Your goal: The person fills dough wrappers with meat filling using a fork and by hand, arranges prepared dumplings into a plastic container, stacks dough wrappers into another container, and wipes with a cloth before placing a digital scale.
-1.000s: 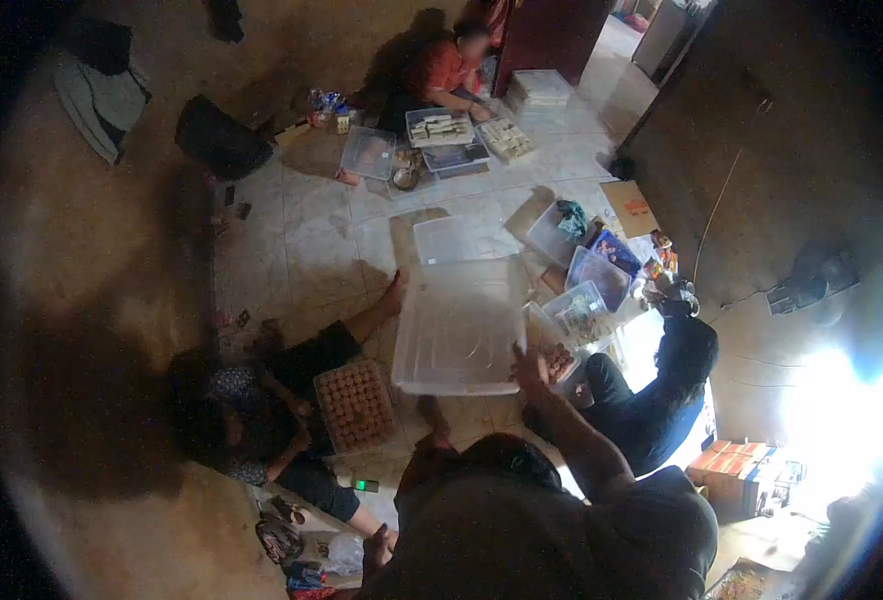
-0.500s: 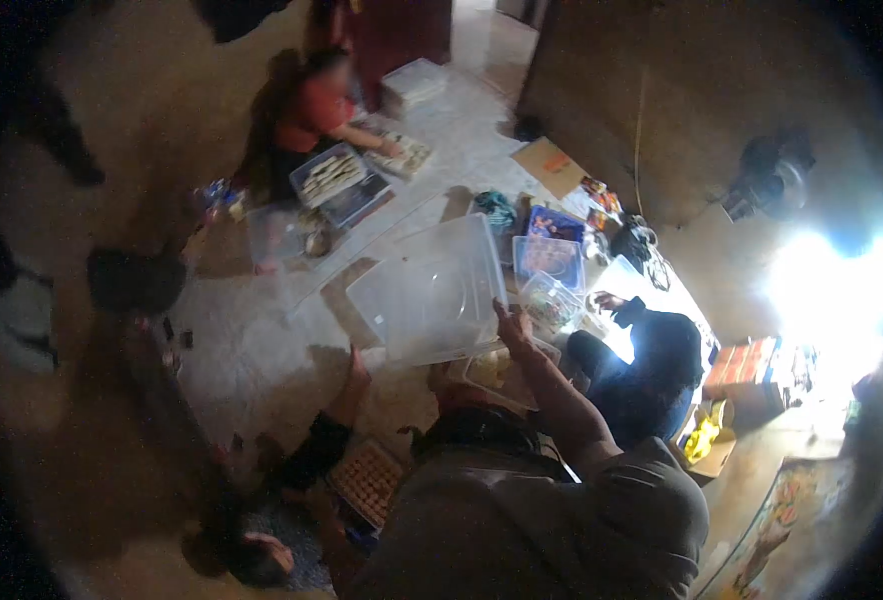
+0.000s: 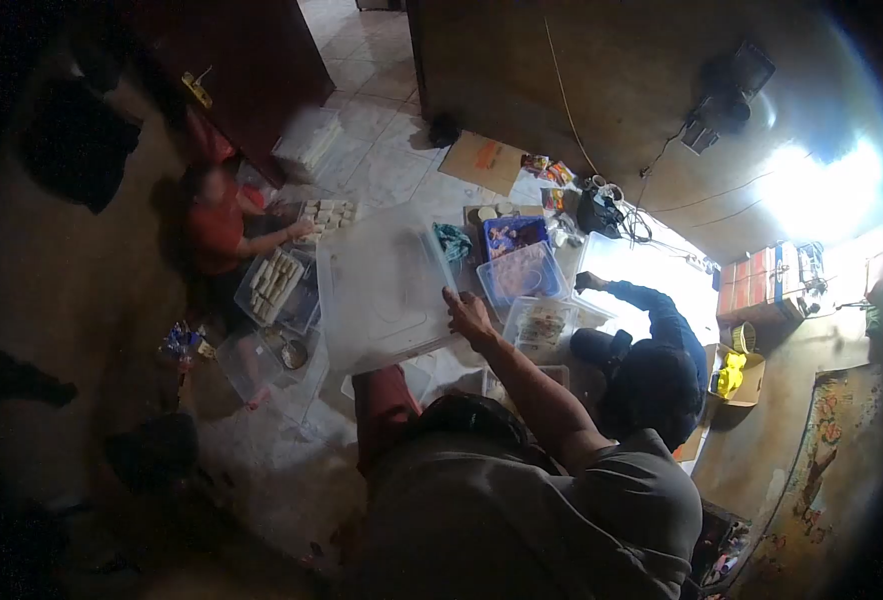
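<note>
My right hand (image 3: 470,316) grips the right edge of a large translucent plastic box (image 3: 387,285), its fingers wrapped round the rim. The box is held tilted above the floor in front of me, and nothing can be made out inside it. My left hand does not show; the box and my body may hide it. Below and right of the box, a clear container (image 3: 540,328) with small items inside stands near my right forearm.
A person in red (image 3: 217,225) handles pale pieces in a tray (image 3: 327,218) at upper left. Another person in dark blue (image 3: 652,385) crouches to my right. A blue crate (image 3: 514,238), flattened cardboard (image 3: 482,163) and tangled cables (image 3: 612,215) lie beyond. A bright lamp (image 3: 827,200) glares at right.
The box has moved left and turned more upright with my right hand. My view has shifted, showing more of the doorway. The person and egg-like tray at lower left have left view.
</note>
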Motion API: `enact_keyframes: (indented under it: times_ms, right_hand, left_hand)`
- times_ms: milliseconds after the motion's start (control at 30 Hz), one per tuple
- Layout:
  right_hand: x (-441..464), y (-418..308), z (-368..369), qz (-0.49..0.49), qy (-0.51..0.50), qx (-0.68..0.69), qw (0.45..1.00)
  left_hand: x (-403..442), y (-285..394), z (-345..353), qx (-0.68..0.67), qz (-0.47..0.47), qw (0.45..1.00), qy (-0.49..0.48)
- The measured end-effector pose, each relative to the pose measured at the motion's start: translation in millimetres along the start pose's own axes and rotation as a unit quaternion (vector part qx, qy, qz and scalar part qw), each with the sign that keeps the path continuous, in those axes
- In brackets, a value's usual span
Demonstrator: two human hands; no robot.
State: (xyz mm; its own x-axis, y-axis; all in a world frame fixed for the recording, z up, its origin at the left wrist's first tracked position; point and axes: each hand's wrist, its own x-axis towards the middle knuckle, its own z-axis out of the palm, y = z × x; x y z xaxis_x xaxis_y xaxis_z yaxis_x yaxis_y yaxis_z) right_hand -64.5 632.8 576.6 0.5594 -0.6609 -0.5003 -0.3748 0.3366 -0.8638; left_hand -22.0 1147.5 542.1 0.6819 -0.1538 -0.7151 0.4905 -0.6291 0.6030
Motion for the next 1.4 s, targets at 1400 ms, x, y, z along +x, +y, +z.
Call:
enact_keyframes:
  times_ms: [1400]
  right_hand:
    - [452, -128, -30, 0.263, 0.675, 0.278, 0.631]
  left_hand:
    - [603, 1095, 471, 0.331, 0.158, 0.81, -0.458]
